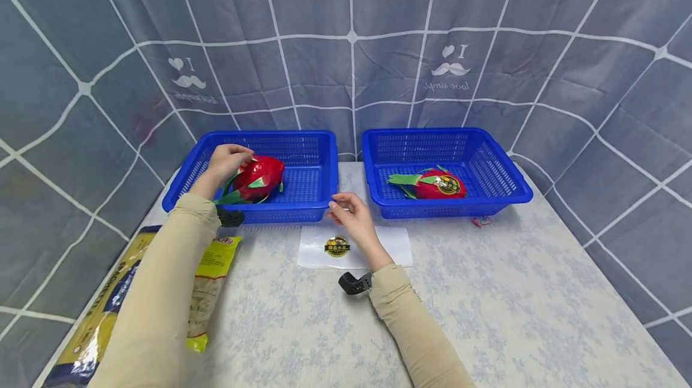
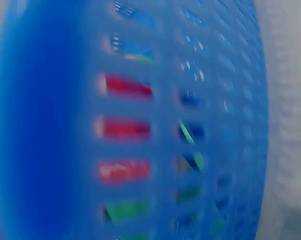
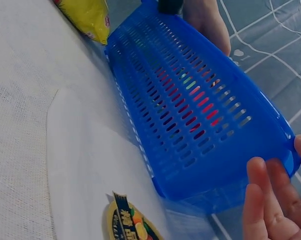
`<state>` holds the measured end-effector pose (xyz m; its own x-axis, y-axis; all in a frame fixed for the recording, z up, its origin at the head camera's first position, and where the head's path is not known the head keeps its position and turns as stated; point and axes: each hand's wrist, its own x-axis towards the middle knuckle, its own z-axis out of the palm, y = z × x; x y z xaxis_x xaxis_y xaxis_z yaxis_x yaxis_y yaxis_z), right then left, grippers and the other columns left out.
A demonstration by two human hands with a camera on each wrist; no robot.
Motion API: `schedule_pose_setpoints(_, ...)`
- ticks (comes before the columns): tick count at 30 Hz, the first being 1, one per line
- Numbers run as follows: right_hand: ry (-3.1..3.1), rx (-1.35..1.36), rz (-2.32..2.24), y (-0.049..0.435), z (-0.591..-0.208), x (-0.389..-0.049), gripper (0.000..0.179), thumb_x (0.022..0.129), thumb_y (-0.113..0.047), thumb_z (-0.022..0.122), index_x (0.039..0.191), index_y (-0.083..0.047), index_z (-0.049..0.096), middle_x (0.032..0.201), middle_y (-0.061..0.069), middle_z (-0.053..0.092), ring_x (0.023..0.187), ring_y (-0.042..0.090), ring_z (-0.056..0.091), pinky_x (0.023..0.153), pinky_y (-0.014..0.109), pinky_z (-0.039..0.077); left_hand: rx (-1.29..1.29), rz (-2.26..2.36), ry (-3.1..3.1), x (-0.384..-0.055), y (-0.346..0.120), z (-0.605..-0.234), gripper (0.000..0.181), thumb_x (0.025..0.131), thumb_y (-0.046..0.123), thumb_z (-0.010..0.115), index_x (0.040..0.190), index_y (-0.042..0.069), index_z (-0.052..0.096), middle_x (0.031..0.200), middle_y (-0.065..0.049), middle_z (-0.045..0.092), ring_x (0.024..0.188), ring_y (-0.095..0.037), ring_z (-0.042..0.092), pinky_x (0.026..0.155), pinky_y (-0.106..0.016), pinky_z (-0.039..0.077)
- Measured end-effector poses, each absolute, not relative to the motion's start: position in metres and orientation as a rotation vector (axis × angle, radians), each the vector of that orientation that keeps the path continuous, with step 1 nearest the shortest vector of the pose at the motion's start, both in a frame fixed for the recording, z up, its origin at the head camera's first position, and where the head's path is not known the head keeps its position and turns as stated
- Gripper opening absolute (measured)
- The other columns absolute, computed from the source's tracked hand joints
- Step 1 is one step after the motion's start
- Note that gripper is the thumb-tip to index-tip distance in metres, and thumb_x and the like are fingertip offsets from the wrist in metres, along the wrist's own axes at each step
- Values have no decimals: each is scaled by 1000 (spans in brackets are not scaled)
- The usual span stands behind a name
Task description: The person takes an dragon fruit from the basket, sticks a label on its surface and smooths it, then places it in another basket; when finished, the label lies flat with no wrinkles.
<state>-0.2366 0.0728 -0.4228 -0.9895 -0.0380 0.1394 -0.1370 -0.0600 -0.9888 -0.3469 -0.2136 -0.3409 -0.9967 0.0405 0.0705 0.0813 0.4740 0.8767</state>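
In the head view, a red dragon fruit [image 1: 265,170] with green leaf tips lies in the left blue basket [image 1: 308,212], its green end toward the front rim. My left hand [image 1: 224,163] reaches over the basket and holds the fruit at its upper left, fingers bent down. Red and green patches show through the slotted wall [image 2: 165,110] in the left wrist view. At the basket's front right corner, my right hand [image 1: 351,217] grips the rim; its fingers [image 3: 258,172] curl against the corner in the right wrist view.
A second blue basket [image 1: 449,211] on the right contains another dragon fruit [image 1: 440,185] bearing a round label. A white sheet [image 1: 386,247] with a round fruit sticker [image 1: 337,246] lies below my right hand. Packaged food bags [image 1: 216,262] lie at left. A grey curtain [image 1: 324,75] hangs behind.
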Motion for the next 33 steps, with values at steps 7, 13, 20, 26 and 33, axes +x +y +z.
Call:
schedule_pose_setpoints(7, -2263, 123, 1890, 82, -402, -225, 29, 86, -17, 68, 111, -3, 63, 119, 14, 57, 102, 33, 61, 81, 38, 51, -96, -1647, -2515, -332, -201, -309, 29, 92, 6, 55, 114, -12, 59, 74, 14, 60, 66, 0, 55, 61, -15, 45)
schedule_pose_setpoints(13, -2158, 260, 1965, 95, -367, -210, 39, 88, -12, 66, 122, 1, 53, 124, 16, 53, 107, 32, 58, 86, 39, 50, -151, -1724, -2352, -305, -172, -263, 28, 91, 9, 59, 112, -9, 63, 78, 13, 62, 70, -4, 55, 67, -18, 45)
schedule_pose_setpoints(20, -2089, 492, 2034, 113, -332, -194, 53, 88, -11, 67, 135, -10, 44, 135, 10, 44, 112, 26, 57, 85, 35, 51, -305, -1850, -2319, -241, -123, -235, 24, 90, 10, 62, 109, -5, 66, 89, 1, 65, 77, -13, 56, 70, -21, 48)
schedule_pose_setpoints(26, -2101, 650, 1925, 145, -332, -171, 60, 82, -3, 72, 136, -8, 47, 138, 8, 47, 117, 25, 53, 88, 32, 50, -603, -1911, -2389, -192, -84, -255, 21, 89, 6, 63, 105, -7, 67, 89, -4, 67, 76, -14, 59, 71, -23, 51)
schedule_pose_setpoints(33, -2338, 899, 1965, 187, -364, -146, 58, 77, -2, 76, 129, 2, 52, 131, 17, 52, 113, 28, 56, 79, 36, 53, -790, -1922, -2551, -155, -66, -303, 19, 89, 7, 62, 103, -3, 68, 89, -12, 66, 72, -19, 58, 63, -27, 53)
